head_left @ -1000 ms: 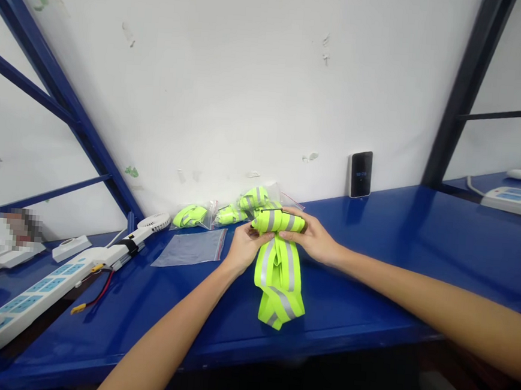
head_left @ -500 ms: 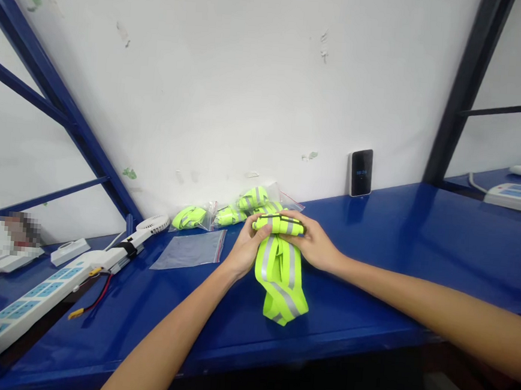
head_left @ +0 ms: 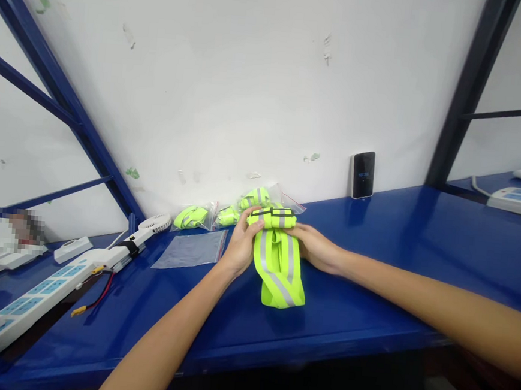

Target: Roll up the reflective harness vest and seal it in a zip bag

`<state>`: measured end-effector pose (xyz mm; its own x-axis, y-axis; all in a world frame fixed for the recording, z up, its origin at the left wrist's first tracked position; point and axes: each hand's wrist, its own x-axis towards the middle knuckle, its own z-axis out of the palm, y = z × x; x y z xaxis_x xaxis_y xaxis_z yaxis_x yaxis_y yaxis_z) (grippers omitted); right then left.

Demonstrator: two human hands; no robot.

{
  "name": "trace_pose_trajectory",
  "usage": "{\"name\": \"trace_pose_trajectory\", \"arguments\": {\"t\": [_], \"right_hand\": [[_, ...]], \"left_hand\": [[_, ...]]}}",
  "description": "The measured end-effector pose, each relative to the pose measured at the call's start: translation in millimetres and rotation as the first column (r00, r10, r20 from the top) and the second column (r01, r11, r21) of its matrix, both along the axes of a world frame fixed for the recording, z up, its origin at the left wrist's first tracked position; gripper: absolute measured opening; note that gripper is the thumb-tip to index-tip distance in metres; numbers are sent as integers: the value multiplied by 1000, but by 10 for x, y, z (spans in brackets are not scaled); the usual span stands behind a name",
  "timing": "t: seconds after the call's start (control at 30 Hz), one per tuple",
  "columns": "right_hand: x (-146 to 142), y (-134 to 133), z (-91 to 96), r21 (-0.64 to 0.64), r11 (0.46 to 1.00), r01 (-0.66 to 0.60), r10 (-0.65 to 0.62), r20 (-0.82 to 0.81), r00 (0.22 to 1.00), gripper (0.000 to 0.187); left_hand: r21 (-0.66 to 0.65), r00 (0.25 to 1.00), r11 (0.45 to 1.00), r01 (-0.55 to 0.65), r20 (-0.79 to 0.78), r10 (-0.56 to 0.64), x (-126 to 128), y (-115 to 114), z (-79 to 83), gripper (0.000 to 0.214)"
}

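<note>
A fluorescent yellow reflective strap with grey bands hangs in a loop over the blue tabletop. Its upper part is rolled up, with black trim along the top. My left hand is closed on the left end of the roll, thumb in front and fingers behind. At the roll's right end, my right hand grips the strap from behind, its fingertips partly hidden by the fabric. Left of my left hand a clear zip bag lies flat. Behind the hands are several bagged yellow straps against the wall.
A white power strip runs along the left side, with a small white fan at its far end. A red-black cable with yellow connectors lies beside it. A dark-screened device leans on the wall at back right. Blue frame posts rise at left.
The rolled part has shifted slightly left and turned, showing more of its black trim. My right hand has slid lower behind it. The hanging loop has risen a little.
</note>
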<state>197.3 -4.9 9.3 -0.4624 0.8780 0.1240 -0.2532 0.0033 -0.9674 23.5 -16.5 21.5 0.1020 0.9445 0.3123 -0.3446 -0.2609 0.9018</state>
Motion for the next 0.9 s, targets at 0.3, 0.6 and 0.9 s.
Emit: {"name": "trace_pose_trajectory", "arguments": {"t": [0.3,0.6,0.9], "right_hand": [[-53,-4,-87,-84,996,-43,37,-80,996,25],[-57,1,-138,-42,995,-91,92,3,996,30],[-104,3,-145,-145,986,-82,68,-102,992,30]], "left_hand": [[0,986,1000,9,-169,-9,-40,-4,-42,47],[-74,994,997,0,-110,-8,-28,-1,-11,53],[-27,995,999,-23,-93,20,76,-9,-123,55]]}}
